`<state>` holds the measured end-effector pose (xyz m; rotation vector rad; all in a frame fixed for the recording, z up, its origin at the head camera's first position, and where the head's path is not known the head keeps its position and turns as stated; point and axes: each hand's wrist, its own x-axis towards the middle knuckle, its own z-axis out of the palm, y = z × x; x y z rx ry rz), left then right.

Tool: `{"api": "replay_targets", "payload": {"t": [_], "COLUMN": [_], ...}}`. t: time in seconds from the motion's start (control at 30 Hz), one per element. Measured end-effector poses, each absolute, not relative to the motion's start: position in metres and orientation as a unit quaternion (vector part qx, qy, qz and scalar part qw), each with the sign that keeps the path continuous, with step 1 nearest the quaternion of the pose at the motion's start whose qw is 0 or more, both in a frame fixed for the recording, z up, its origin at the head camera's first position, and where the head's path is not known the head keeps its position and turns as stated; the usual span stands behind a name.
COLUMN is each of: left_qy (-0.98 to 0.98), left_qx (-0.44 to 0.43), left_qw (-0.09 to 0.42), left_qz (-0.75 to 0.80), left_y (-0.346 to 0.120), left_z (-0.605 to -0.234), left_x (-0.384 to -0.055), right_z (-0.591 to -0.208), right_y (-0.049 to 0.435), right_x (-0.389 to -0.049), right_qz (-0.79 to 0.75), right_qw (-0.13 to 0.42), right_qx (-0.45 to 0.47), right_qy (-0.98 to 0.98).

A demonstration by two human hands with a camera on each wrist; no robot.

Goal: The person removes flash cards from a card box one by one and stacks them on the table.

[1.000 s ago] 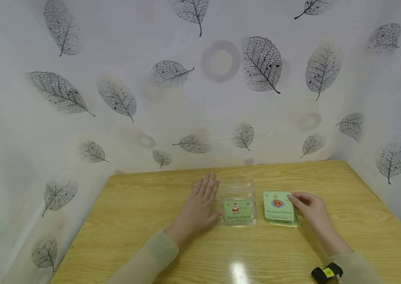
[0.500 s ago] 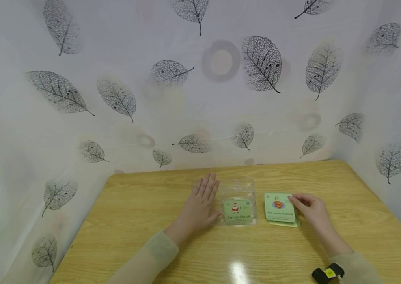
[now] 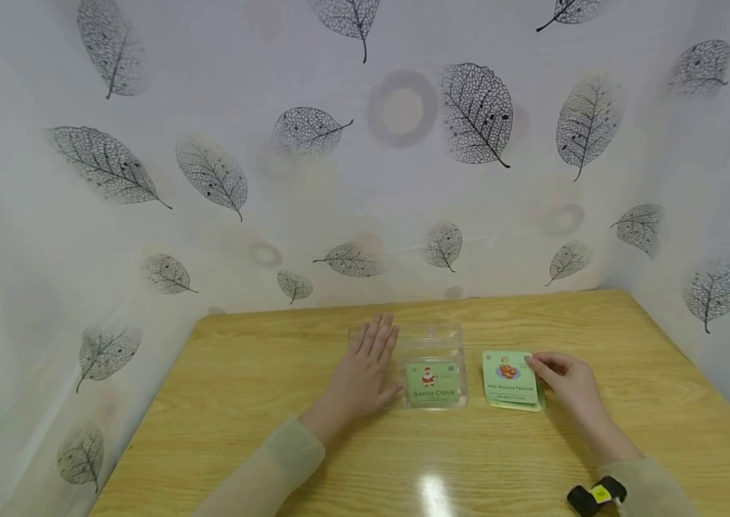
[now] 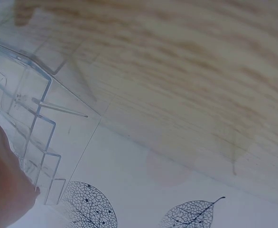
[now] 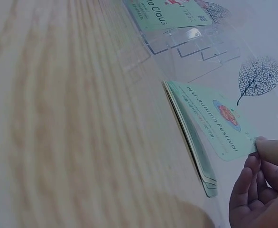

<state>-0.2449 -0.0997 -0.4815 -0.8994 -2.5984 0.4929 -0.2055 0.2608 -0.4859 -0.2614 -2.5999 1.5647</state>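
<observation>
My right hand [image 3: 568,377] pinches the upper right corner of a green Mid-Autumn Festival card [image 3: 509,378] between thumb and fingers. In the right wrist view this card [image 5: 212,118] tilts up over a small stack of green cards [image 5: 196,156] on the table. My left hand [image 3: 365,370] lies with straight fingers against the left side of a clear stepped plastic card holder [image 3: 432,348]. A green Santa Claus card [image 3: 433,384] stands in the holder's front slot. The left wrist view shows the holder's stepped side [image 4: 44,128] beside part of the hand.
The wooden table [image 3: 242,431] ends at a white curtain [image 3: 242,72] printed with leaves, which closes in the back and both sides. A black strap with a yellow patch [image 3: 597,495] is at the right wrist.
The right hand keeps its pinch while the Mid-Autumn Festival card shifts slightly right, lining up more closely over the stack. The left hand stays at the holder.
</observation>
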Motion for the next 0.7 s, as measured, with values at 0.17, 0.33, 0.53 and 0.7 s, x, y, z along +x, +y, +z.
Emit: {"api": "replay_targets", "payload": {"t": [0.17,0.33,0.53,0.7], "left_qy": [-0.916,-0.918,-0.919,-0.918], "left_qx": [-0.316,-0.316,-0.317,-0.318], "left_qw": [0.172,0.162,0.163,0.166], "left_qz": [0.177,0.175,0.171,0.172], "left_y": [-0.0996,-0.0997,-0.1003,-0.1002], "left_z": [-0.4815,-0.4804,-0.4799,-0.4806], "left_x": [-0.2454,-0.2446,-0.2442,-0.2451], "right_z": [-0.4864,-0.4873,-0.4886,-0.4894], "right_y": [0.2607,0.2614,0.2625,0.2626], "right_x": [-0.2062,-0.2057,-0.2058,-0.2071], "right_qz": [0.504,0.48,0.472,0.476], "right_qw": [0.049,0.055,0.055,0.058], "right_qx": [-0.089,-0.093,-0.095,-0.092], "right_qy": [-0.858,-0.87,-0.875,-0.873]}}
